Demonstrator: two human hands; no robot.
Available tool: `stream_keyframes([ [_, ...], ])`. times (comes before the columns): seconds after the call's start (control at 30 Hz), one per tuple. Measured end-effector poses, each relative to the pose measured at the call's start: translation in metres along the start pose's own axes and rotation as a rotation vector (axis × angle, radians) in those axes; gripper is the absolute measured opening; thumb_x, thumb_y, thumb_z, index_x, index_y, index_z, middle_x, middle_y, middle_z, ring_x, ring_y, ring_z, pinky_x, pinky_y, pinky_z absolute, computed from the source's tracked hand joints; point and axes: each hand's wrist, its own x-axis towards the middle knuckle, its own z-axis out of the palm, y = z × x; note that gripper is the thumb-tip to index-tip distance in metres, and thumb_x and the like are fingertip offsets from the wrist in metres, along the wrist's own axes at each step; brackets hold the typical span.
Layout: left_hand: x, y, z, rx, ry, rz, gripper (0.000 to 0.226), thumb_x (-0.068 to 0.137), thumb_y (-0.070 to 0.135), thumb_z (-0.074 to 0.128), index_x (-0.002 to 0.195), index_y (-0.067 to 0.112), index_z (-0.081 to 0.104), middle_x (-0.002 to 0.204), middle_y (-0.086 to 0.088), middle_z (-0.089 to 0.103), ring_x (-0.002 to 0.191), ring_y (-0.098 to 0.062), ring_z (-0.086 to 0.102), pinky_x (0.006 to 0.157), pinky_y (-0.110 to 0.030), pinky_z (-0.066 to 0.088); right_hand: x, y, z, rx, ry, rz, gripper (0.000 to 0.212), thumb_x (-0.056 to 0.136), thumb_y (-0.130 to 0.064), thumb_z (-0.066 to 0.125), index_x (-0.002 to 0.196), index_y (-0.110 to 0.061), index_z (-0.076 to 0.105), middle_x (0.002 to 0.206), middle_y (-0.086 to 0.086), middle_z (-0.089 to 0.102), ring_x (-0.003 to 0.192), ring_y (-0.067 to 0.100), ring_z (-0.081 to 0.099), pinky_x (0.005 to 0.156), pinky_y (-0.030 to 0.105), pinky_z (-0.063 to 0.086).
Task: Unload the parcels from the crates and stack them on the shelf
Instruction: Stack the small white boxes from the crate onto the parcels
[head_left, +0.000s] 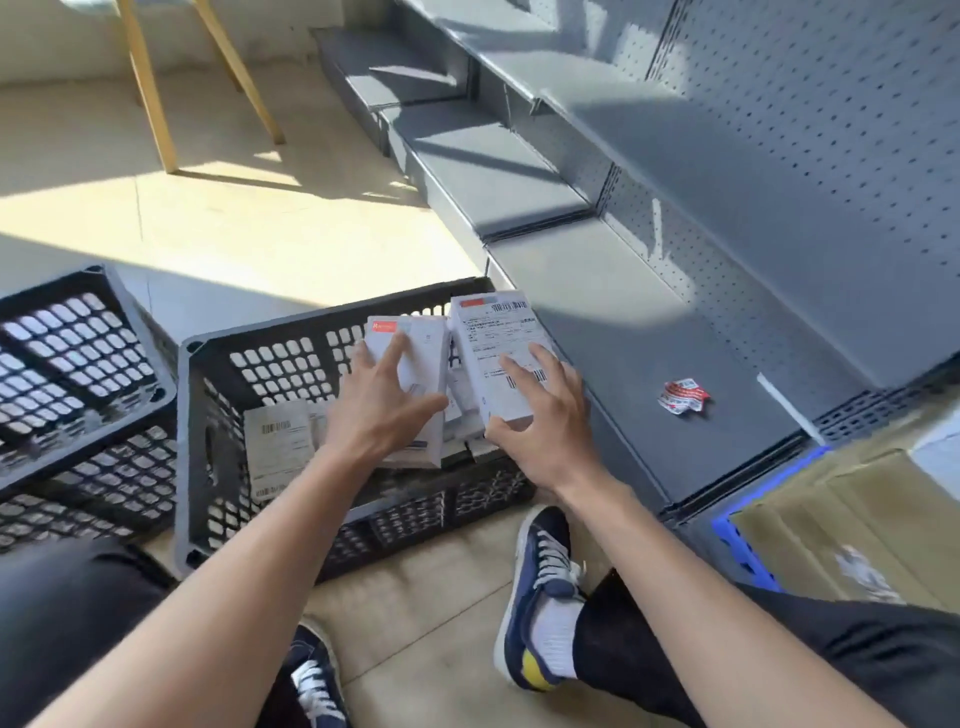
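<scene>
Beside grey shelf (649, 332), black crate (291, 364) holds parcels (278, 441).

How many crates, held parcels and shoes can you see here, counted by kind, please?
Black crates: 2, the near crate and the left crate.
Held parcels: 2, one in the left hand, one in the right hand.
Shoes: 2, and.
Total: 6

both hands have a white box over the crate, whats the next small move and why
Probably swing the right hand with its labelled parcel rightward and set it on the grey shelf. That parcel is already lifted above the crate rim and nearest the shelf, which has bare space beside the crumpled sticker.
</scene>
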Motion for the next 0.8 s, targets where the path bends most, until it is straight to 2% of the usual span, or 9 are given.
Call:
stream_keyframes([
  [0.1,-0.015,0.052,-0.005,-0.018,0.024,0.104,0.089,0.071,0.061,0.069,0.146,0.042,0.025,0.138,-0.012,0.037,0.109,-0.032,0.056,0.081,-0.046,0.057,-0.018,0.014,-0.046,0.0,0.104,0.016,0.072,0.077,-0.046,0.065,0.146,-0.029,0.051,0.158,0.003,0.033,0.139,0.029,0.027,0.112,0.048,0.03],
  [0.2,-0.033,0.101,-0.011,-0.028,0.056,0.193,0.09,0.072,0.063,0.071,0.147,0.042,0.026,0.137,-0.01,0.037,0.109,-0.031,0.057,0.077,-0.043,0.057,-0.034,0.029,-0.09,-0.011,0.207,0.019,0.071,0.075,-0.046,0.063,0.143,-0.029,0.055,0.156,0.005,0.036,0.137,0.033,0.032,0.109,0.051,0.035],
  [0.37,-0.062,0.177,-0.017,-0.066,0.083,0.311,0.091,0.069,0.065,0.068,0.147,0.044,0.025,0.137,-0.006,0.036,0.115,-0.033,0.055,0.086,-0.052,0.058,-0.066,0.053,-0.158,-0.043,0.323,0.037,0.071,0.075,-0.051,0.057,0.142,-0.03,0.056,0.157,0.003,0.036,0.138,0.031,0.032,0.105,0.048,0.035],
  [0.5,-0.085,0.232,-0.016,-0.068,0.091,0.392,0.099,0.063,0.073,0.061,0.15,0.043,0.026,0.138,-0.006,0.038,0.12,-0.031,0.054,0.088,-0.052,0.057,-0.091,0.076,-0.205,-0.063,0.419,0.056,0.07,0.074,-0.054,0.054,0.139,-0.028,0.059,0.154,0.004,0.04,0.133,0.033,0.036,0.104,0.05,0.038],
  [0.7,-0.097,0.296,-0.003,-0.049,0.077,0.499,0.096,0.066,0.07,0.061,0.151,0.044,0.025,0.141,-0.006,0.038,0.122,-0.029,0.054,0.092,-0.05,0.055,-0.118,0.109,-0.254,-0.097,0.522,0.112,0.069,0.074,-0.049,0.063,0.139,-0.025,0.06,0.151,0.002,0.042,0.133,0.032,0.037,0.103,0.048,0.038],
  [0.8,-0.098,0.319,0.01,-0.062,0.038,0.544,0.093,0.069,0.064,0.064,0.152,0.043,0.027,0.137,-0.004,0.04,0.121,-0.028,0.054,0.09,-0.049,0.054,-0.126,0.122,-0.263,-0.112,0.557,0.164,0.068,0.074,-0.049,0.061,0.137,-0.024,0.061,0.151,0.0,0.042,0.135,0.031,0.037,0.104,0.049,0.038],
])
